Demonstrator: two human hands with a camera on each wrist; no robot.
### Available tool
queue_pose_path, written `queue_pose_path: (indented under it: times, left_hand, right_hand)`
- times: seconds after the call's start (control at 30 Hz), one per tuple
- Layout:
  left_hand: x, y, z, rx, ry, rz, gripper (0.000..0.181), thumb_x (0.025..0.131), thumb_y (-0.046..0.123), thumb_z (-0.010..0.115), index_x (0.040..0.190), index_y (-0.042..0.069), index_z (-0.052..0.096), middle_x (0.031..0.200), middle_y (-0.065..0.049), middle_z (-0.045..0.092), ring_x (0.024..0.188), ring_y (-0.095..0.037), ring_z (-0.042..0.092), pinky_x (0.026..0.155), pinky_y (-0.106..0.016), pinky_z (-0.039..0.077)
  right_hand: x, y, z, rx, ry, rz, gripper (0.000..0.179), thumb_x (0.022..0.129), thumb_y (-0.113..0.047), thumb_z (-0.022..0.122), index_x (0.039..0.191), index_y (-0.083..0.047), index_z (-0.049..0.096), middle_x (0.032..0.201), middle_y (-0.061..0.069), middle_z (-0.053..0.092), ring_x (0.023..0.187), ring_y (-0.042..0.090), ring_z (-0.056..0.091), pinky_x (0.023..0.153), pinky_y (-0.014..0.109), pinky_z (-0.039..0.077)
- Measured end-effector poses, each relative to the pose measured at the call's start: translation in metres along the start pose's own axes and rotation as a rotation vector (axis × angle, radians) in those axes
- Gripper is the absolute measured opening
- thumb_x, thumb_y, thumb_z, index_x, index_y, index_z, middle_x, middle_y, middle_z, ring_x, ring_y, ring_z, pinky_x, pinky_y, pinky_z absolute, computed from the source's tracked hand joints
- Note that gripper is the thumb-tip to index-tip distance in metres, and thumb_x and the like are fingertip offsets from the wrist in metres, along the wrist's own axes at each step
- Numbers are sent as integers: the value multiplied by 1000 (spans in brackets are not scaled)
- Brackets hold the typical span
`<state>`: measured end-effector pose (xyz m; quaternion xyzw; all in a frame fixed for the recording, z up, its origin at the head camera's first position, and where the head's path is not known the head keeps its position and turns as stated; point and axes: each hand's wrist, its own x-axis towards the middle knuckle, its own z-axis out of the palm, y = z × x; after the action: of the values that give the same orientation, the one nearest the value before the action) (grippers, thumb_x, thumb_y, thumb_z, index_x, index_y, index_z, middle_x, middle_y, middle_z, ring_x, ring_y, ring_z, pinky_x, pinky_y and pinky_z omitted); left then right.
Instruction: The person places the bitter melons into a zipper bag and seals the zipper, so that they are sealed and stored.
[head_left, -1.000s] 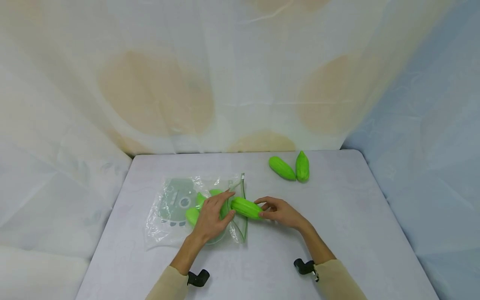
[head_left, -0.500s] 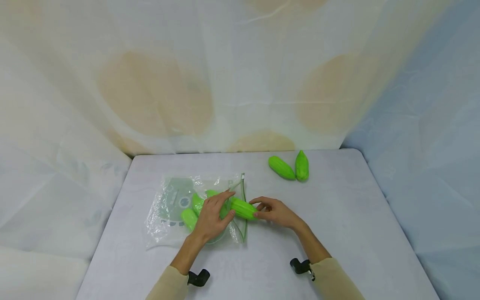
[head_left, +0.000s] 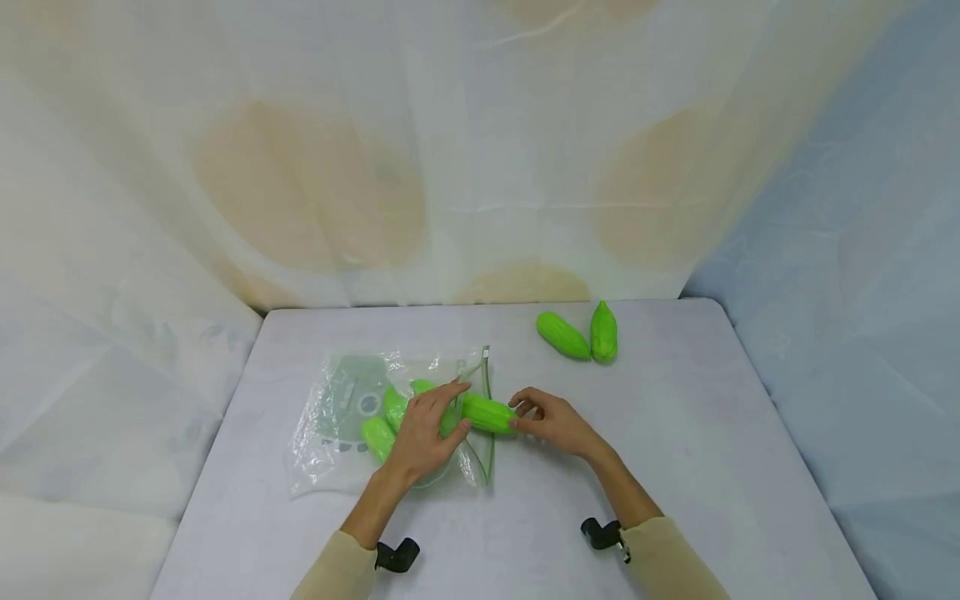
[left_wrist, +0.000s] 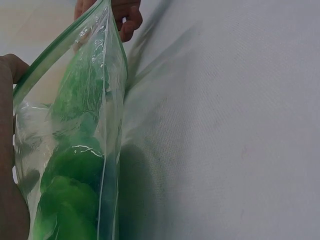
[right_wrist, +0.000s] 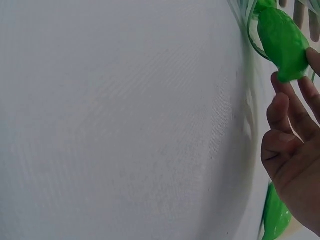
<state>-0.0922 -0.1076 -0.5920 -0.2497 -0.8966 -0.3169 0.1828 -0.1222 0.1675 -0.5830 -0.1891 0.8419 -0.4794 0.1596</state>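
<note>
A clear green-rimmed zip bag [head_left: 330, 479] lies flat on the table, with several green gourds [head_left: 377, 435] inside it. My left hand [head_left: 426, 429] lies over the bag's mouth and holds its upper lip back, thumb and fingers apart. Another ribbed green gourd [head_left: 486, 412] lies partly in the mouth, its tapered end sticking out to the right. My right hand [head_left: 558, 425] pinches that end with thumb and fingertips. In the right wrist view the gourd [right_wrist: 282, 42] shows in the bag opening, with the thumb against its side. The left fingers partly hide the bag's contents.
Two more green gourds, a slanted one [head_left: 562, 336] and an upright one [head_left: 604, 333], lie near the table's back edge. A white cloth covers the table [head_left: 675, 442]. Pale curtains [head_left: 480, 167] hang behind and at both sides. Each wrist carries a small black camera [head_left: 397, 556].
The gourd at the mouth has slid left, deeper into the bag. Gourds inside have shifted slightly left. My right hand followed left, then drew back a little. My left hand has stayed put.
</note>
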Motion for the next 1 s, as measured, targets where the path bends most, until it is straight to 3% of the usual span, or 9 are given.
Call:
queue_pose_path:
  times: [0.27, 0.6, 0.83, 1.0]
  left_hand:
    - [-1, 2, -1, -17, -4, 0, 53, 95, 37, 61, 145, 20, 53, 145, -7, 57, 134, -25, 52, 105, -53, 41]
    - [-1, 0, 0, -17, -10, -11, 53, 95, 36, 61, 145, 20, 53, 146, -6, 56, 135, -25, 51, 107, -54, 39]
    - [-1, 0, 1, -10, -9, -8, 54, 94, 35, 61, 145, 19, 53, 146, -7, 56, 135, -25, 52, 107, -53, 39]
    - [-1, 1, 0, -6, -12, -12, 54, 94, 36, 61, 145, 20, 53, 146, -6, 56, 135, -25, 51, 107, -53, 39]
  right_hand:
    - [-1, -1, 3, 18, -85, 7, 21, 93, -29, 72, 109, -18, 67, 104, -2, 70, 86, 18, 64, 71, 32, 54]
    - [-2, 0, 4, 32, -173, -25, 28, 99, -29, 63, 124, -19, 70, 120, 3, 71, 91, 23, 66, 74, 36, 55]
    - [-2, -3, 5, 21, -193, -20, 32, 99, -34, 62, 127, -21, 70, 115, 1, 71, 84, 26, 65, 70, 33, 53]
    - [-1, -2, 5, 47, -234, -24, 34, 101, -33, 59, 132, -20, 68, 118, -1, 72, 93, 25, 68, 80, 37, 55]
